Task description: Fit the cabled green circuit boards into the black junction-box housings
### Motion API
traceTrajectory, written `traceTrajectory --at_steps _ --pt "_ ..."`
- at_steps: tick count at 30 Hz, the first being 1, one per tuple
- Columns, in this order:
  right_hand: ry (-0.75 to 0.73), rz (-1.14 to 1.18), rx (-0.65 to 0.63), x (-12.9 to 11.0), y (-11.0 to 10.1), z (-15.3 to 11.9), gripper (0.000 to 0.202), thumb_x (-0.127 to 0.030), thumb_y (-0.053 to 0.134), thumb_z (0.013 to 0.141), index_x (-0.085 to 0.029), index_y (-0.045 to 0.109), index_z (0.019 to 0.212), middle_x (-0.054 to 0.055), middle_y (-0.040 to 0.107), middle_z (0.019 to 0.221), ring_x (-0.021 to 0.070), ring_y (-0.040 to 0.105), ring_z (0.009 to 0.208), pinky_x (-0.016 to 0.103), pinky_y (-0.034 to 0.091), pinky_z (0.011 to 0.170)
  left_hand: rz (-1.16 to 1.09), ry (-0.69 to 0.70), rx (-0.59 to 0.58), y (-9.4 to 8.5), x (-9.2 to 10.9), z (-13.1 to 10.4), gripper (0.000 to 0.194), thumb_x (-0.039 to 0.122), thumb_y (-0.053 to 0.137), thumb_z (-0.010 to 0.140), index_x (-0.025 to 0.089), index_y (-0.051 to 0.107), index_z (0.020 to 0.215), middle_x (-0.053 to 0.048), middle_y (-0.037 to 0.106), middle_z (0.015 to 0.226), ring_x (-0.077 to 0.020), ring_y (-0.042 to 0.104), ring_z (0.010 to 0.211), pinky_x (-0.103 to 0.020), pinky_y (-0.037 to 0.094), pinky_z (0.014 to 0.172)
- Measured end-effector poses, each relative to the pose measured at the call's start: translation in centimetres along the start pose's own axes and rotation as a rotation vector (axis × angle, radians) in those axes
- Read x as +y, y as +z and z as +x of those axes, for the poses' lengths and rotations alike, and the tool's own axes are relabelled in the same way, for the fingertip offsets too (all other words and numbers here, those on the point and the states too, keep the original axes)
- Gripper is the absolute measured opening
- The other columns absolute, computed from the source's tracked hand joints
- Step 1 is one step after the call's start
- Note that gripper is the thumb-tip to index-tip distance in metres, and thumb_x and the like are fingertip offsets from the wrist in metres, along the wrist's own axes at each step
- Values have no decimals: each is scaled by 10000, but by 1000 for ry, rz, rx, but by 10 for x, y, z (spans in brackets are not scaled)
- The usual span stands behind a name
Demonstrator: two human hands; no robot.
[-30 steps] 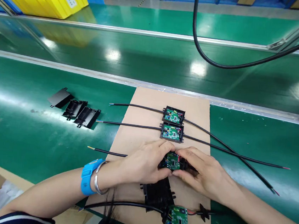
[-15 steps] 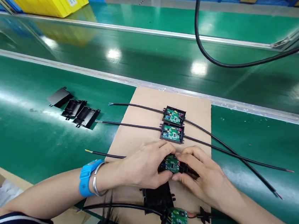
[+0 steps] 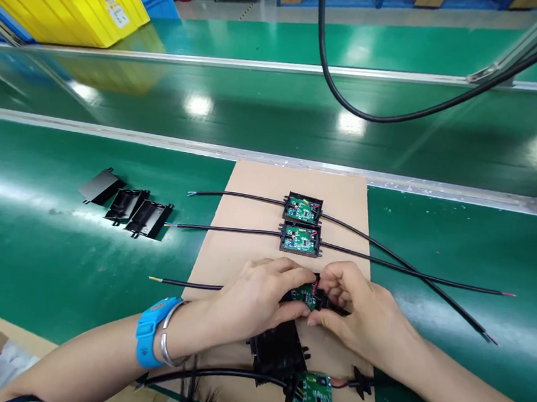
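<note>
A green circuit board [image 3: 305, 294] in a black case is between my two hands, much of it covered by fingers. My left hand [image 3: 258, 296] is closed around its left part, thumb along the near edge. My right hand [image 3: 367, 310] is closed at its right end, thumb at the near corner and index finger at the far corner, by the red wire and black cable. Just below lies an open black case [image 3: 279, 352]. A loose circuit board [image 3: 315, 398] with cables rests against that case's near right side.
Two cased boards [image 3: 302, 208] with cables lie farther up the cardboard sheet [image 3: 251, 180]. Several black case pieces [image 3: 149, 219] sit on the green bench at left. A yellow bin [image 3: 72, 8] stands at the back left. A thick black cable [image 3: 377, 118] hangs at upper right.
My right index finger has lifted and curled at the board's far right corner, showing more of the red wire. The whole view has shifted slightly; my left hand keeps its hold.
</note>
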State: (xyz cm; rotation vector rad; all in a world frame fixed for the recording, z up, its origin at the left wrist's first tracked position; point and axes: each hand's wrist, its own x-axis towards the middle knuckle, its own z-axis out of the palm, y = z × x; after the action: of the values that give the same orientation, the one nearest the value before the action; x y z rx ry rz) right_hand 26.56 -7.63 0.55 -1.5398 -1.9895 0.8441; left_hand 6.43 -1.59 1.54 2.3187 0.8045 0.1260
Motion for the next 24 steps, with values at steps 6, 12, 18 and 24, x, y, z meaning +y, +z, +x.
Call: traceTrajectory --at_steps 6,12,18,24 --pt "37 31 -95 5 -19 -10 410 -226 690 801 -250 421 1108 -33 569 855 112 558 720 244 486 654 97 21 42 4 1 1 374 354 639 851 213 543 1184 -34 629 1074 -224 623 959 -380 522 806" --pt "-207 -147 -73 15 -22 -17 140 -134 460 935 -209 554 1006 31 577 900 148 534 821 295 445 714 84 22 81 7 -1 2 355 363 626 848 243 540 1171 -12 630 1079 -213 625 954 -378 526 806" --pt "-418 -404 -55 20 -21 -6 123 -133 459 931 -158 577 908 38 544 803 169 471 730 315 380 597 47 2 70 6 0 2 307 340 602 869 242 543 1154 -7 616 1069 -192 618 944 -357 528 806" --pt "-443 -504 -45 22 -18 -7 113 -121 483 910 -155 565 840 25 506 757 166 460 696 327 321 554 73 -9 76 8 -1 5 256 320 596 881 239 534 1116 -3 607 1017 -203 603 921 -358 524 761"
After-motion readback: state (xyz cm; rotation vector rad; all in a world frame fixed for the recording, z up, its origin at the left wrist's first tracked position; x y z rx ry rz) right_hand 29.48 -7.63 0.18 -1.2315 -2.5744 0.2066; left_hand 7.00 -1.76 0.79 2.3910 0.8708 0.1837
